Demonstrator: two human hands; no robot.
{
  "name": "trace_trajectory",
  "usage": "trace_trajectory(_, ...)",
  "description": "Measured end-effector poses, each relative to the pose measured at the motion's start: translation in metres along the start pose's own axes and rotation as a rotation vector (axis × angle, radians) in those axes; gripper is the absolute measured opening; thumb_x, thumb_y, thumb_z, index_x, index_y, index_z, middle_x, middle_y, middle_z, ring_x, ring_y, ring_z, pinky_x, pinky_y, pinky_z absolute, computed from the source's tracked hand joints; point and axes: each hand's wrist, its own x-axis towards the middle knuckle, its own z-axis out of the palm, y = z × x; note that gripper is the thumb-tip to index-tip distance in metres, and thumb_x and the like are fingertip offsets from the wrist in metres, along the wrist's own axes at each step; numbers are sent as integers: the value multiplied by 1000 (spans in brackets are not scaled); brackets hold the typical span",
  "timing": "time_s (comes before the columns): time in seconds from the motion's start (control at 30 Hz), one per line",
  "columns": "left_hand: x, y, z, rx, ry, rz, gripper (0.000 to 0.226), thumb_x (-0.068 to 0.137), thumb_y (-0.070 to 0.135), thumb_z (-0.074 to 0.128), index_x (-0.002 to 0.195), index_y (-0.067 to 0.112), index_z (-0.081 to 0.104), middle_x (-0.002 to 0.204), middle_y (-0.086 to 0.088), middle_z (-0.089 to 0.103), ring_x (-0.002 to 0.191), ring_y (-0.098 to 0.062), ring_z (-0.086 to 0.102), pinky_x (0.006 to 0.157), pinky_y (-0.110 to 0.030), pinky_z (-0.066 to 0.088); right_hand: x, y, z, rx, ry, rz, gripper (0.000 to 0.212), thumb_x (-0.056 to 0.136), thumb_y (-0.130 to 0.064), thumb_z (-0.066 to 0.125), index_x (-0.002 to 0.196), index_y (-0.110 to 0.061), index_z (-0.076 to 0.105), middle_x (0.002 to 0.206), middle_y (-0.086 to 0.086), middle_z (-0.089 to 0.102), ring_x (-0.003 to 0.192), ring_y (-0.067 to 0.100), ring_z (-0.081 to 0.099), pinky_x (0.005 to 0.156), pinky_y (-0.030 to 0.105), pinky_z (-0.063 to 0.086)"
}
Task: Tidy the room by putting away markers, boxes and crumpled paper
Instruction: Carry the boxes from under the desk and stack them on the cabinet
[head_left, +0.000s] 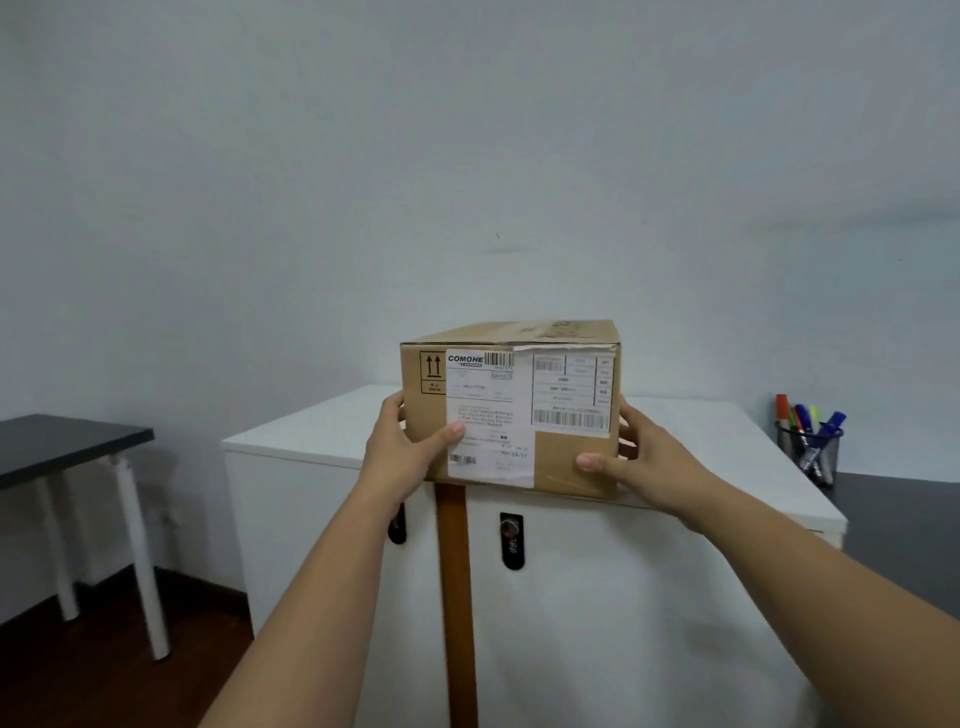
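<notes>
**Squarely gripped: a carton at the cabinet's front edge**

Currently, a brown cardboard shipping box (511, 410) with white printed labels on its near face is held between both hands at the front edge of a white low cabinet (311, 441). Whether its base rests on the cabinet top or is raised just above it cannot be told. The box is kept upright, its taped top flaps closed. The left hand (410, 447) is pressed against the left side of the box, with the thumb laid across the near face on the larger white label and the fingers wrapped round the side, out of sight. The right hand (639, 457) is clamped on the lower right corner in the same manner, thumb on the front, fingers hidden behind the side.

A brown strip of tape (457, 597) is seen running down the cabinet's white front beneath the box, with a black lock fitting (512, 540) beside it. To the right, a black mesh pen holder (810, 452) filled with coloured markers (802, 418) stands on a dark surface (904, 519) just beside the cabinet. At the far left, a dark-topped table with white legs (67, 447) is placed well apart from the cabinet, on a dark wooden floor (78, 686).
</notes>
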Motion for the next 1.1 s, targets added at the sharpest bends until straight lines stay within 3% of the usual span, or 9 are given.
trace_trajectory(0.13, 26, -25, -59, 33, 54, -19, 94, 55, 64, 82, 135, 40, 40, 127, 13, 58, 114, -19, 61, 94, -46, 55, 39, -17, 61, -59, -88, -40, 83, 80, -34, 77, 147, -39, 27, 139, -8, 53, 127, 15, 51, 107, 41, 43)
trace_trajectory(0.33, 74, -71, -141, 63, 154, -29, 74, 74, 45, 82, 136, 37, 42, 123, 11, 61, 108, -17, 64, 93, -43, 55, 106, -22, 154, -285, -199, -28, 79, 91, -31, 64, 153, -24, 16, 146, 1, 47, 132, 20, 46, 111, 37, 37)
trace_trajectory(0.47, 110, -97, -173, 175, 134, -46, 65, 86, 30, 74, 142, 33, 40, 128, 10, 58, 108, -14, 57, 89, -31, 47, 142, -18, 198, -511, -188, -19, 63, 94, -31, 52, 150, -24, 25, 141, 1, 54, 124, 20, 53, 94, 25, 40)
trace_trajectory(0.63, 149, -124, -188, 472, 137, -109, 51, 94, 25, 63, 141, 19, 46, 134, -2, 61, 120, -25, 56, 102, -38, 43, 179, -10, 224, -522, -61, 11, 58, 96, -46, 44, 150, -27, 33, 117, -5, 66, 111, 19, 57, 84, 28, 40)
trace_trajectory(0.7, 162, -128, -187, 579, 161, -121, 47, 96, 27, 61, 139, 14, 49, 134, -7, 61, 123, -29, 55, 102, -39, 43, 189, -5, 229, -484, 27, -2, 55, 91, -48, 51, 142, -29, 45, 98, -9, 67, 95, 14, 59, 76, 27, 42)
trace_trajectory(0.8, 176, -135, -176, 692, 169, -161, 44, 96, 33, 58, 134, 11, 53, 129, -9, 63, 118, -30, 57, 96, -39, 46, 204, 2, 234, -534, 156, 4, 44, 85, -50, 60, 124, -30, 57, 96, -4, 67, 87, 17, 60, 69, 30, 43)
trace_trajectory(0.9, 185, -141, -165, 803, 190, -236, 39, 91, 44, 59, 118, 17, 63, 113, -5, 69, 105, -28, 62, 85, -36, 50, 217, 5, 236, -619, 217, 49, 28, 80, -52, 64, 89, -27, 58, 89, -2, 65, 76, 17, 57, 60, 30, 39)
trace_trajectory(1.0, 190, -140, -161, 903, 250, -296, 42, 89, 51, 60, 111, 16, 66, 110, -8, 70, 105, -30, 62, 87, -39, 51, 222, 5, 237, -712, 234, 76, 42, 77, -62, 63, 68, -23, 51, 74, -4, 58, 65, 14, 52, 52, 27, 35)
trace_trajectory(1.1, 188, -138, -158, 963, 293, -317, 47, 90, 52, 58, 110, 10, 66, 111, -11, 67, 107, -32, 60, 85, -39, 50, 218, 1, 238, -800, 220, 104, 50, 74, -72, 57, 66, -23, 47, 72, -5, 54, 65, 15, 51, 50, 25, 31)
